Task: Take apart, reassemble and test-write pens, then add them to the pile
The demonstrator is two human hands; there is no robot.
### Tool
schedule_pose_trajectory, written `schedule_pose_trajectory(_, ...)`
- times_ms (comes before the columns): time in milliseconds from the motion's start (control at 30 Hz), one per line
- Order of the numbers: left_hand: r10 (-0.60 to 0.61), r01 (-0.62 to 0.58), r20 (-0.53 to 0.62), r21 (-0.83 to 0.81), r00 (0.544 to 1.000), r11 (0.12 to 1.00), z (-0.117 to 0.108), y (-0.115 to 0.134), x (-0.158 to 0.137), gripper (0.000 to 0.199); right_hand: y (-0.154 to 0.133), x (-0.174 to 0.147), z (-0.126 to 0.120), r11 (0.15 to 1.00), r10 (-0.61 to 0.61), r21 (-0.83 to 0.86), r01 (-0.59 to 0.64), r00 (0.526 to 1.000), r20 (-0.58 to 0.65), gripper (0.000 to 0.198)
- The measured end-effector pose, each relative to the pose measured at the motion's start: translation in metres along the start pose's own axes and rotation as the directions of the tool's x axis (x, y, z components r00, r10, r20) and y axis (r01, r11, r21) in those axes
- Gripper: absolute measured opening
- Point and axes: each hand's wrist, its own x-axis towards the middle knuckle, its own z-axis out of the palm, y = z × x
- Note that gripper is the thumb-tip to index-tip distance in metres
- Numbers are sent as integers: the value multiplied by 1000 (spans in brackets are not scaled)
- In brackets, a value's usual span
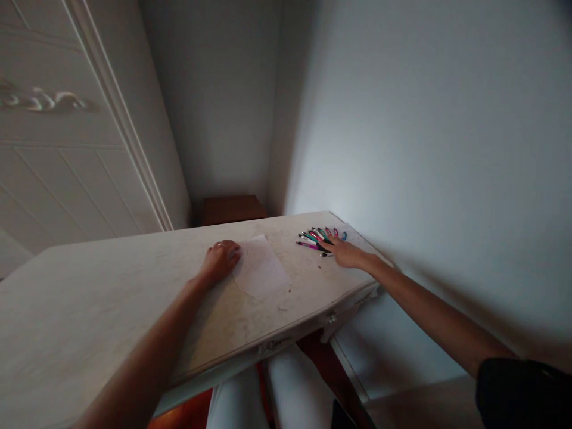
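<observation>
My left hand point(220, 261) rests on the table at the left edge of a white sheet of paper point(263, 268). Its fingers are curled in, and a small pale patch shows between thumb and fingers; what that is I cannot make out. Over on the right, my right hand point(347, 254) lies on a row of colourful pens point(308, 245), fingers stretched out. The pens fan out side by side, several of them, in purple, green, red and black. The hand covers parts of them. One pen with a silver-and-black end point(326, 255) lies nearest me, partly under the hand.
The worn white table point(134, 286) has a drawer knob point(331, 319) on its front edge. A wall point(424, 149) borders it on the right. A white panelled cabinet point(67, 161) stands left, and brown furniture point(235, 207) sits behind. Small dark bits point(282, 308) lie near the paper.
</observation>
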Motion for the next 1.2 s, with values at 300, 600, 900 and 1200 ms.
schedule_pose_trajectory(300, 3, -3, -16, -8, 1000, 1000, -1, 3, -2, 32, 0, 1, 8, 967, 203, 170, -190, 977, -63, 78)
schedule_pose_trajectory(600, -9, 9, -17, -21, 1000, 1000, -2, 4, -2, 31, 10, 16, 10, 952, 238, 177, -251, 967, 91, 122)
schedule_pose_trajectory(900, -5, 5, -20, -35, 1000, 999, 1, -1, -1, 30, 15, 25, 11, 981, 88, 171, -94, 995, 39, 97)
schedule_pose_trajectory(1200, -11, 11, -8, -41, 1000, 999, 0, 1, -1, 31, -7, 31, 7, 975, 184, 140, -172, 980, -79, 55)
